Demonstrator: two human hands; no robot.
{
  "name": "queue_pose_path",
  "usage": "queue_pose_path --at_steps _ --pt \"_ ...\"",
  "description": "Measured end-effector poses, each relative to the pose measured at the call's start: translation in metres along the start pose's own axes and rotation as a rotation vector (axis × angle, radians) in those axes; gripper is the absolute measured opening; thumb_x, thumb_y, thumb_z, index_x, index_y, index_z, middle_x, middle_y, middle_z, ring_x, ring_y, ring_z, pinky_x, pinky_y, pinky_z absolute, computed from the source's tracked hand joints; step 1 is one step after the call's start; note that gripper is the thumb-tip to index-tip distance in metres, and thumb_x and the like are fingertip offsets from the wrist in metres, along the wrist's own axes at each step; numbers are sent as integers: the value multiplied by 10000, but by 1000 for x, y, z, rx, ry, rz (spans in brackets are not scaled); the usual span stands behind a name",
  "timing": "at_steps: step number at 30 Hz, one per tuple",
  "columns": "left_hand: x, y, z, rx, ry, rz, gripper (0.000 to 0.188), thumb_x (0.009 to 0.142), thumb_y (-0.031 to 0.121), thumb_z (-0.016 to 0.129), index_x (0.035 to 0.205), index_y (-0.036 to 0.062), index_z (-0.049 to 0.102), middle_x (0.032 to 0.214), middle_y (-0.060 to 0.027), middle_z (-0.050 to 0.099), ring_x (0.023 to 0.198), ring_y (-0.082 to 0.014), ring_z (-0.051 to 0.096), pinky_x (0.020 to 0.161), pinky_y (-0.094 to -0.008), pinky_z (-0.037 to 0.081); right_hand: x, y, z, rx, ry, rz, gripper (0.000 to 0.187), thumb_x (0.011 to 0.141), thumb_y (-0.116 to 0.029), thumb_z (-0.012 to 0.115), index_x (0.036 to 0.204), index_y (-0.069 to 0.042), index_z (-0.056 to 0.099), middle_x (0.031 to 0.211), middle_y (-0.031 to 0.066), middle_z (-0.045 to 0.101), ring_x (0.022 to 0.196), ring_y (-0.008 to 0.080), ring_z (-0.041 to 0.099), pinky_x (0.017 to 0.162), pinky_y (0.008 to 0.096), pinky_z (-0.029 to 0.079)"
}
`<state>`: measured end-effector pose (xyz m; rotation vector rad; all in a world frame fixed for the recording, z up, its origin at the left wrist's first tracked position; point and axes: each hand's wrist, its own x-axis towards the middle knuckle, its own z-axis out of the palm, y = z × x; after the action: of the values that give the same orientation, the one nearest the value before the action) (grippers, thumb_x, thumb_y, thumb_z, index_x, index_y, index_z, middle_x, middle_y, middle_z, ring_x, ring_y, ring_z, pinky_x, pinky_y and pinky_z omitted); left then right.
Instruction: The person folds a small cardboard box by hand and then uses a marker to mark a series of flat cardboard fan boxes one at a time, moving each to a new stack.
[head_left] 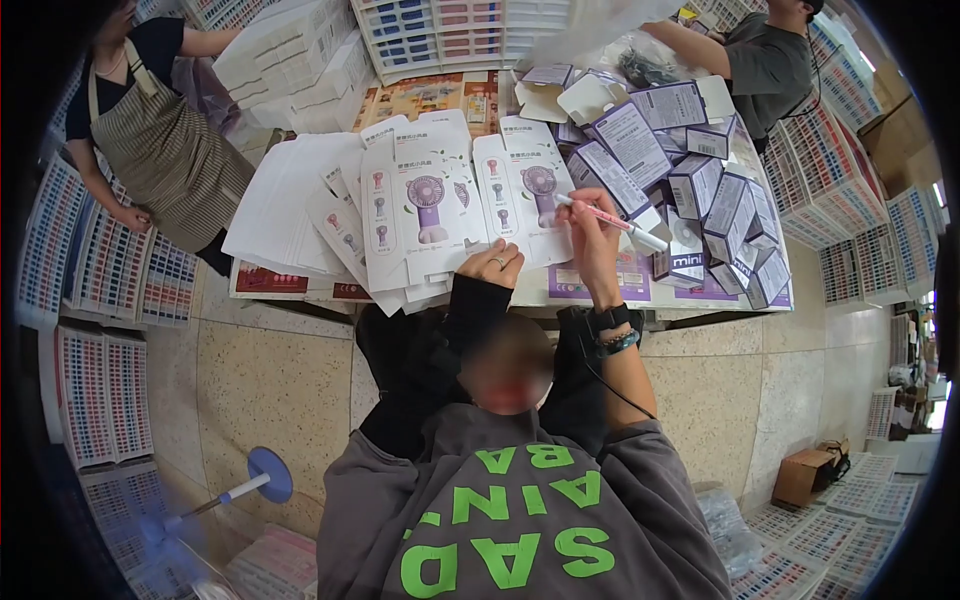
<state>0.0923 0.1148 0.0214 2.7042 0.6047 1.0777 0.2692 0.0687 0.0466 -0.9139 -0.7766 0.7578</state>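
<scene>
Flattened white cartons printed with a purple handheld fan [430, 215] lie overlapping on the table before me. My left hand [490, 263], with a ring on one finger, rests on the near edge of these cartons, its fingers laid over the card. A slim white and red marker pen [608, 216] is gripped in my right hand [597, 240]. One end of the pen is over the right-hand flat carton [525, 180], and its thicker white end points toward the purple boxes. Whether the tip touches the card I cannot tell.
Several small purple and white boxes [633, 140] are heaped on the right of the table. Blank white sheets [285, 205] lie at left, and white stacks [290, 60] stand behind. A person in a striped apron [165, 140] is at left; another [765, 70] works at right beside clear plastic.
</scene>
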Motion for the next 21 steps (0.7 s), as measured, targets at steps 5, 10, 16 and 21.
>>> queue_pose_path --at_steps 5,10,16,21 --pt "10 7 -18 59 108 215 161 702 6 648 858 34 678 850 -71 680 849 -247 668 705 -330 534 -23 -46 -12 28 103 -148 129 914 -101 527 996 -1 522 817 70 579 790 154 558 811 300 438" --pt "34 6 -54 25 250 385 155 651 8 671 801 49 669 780 -39 666 741 -201 651 631 -310 510 -39 -89 -19 118 122 -309 159 905 -142 538 991 -9 518 773 67 541 753 169 517 810 336 420" --pt "44 11 -79 -135 353 286 183 581 -67 721 690 57 643 661 -38 623 681 -209 624 596 -302 454 -38 -91 -17 94 131 -290 147 911 -151 530 988 -26 529 764 64 547 740 152 527 789 319 425" --pt "31 9 -62 -89 434 308 156 568 -14 697 665 80 618 661 -18 545 665 -206 560 566 -332 402 -39 -83 2 -365 98 -154 329 958 -262 511 1165 -10 558 922 109 654 836 156 617 735 264 491"
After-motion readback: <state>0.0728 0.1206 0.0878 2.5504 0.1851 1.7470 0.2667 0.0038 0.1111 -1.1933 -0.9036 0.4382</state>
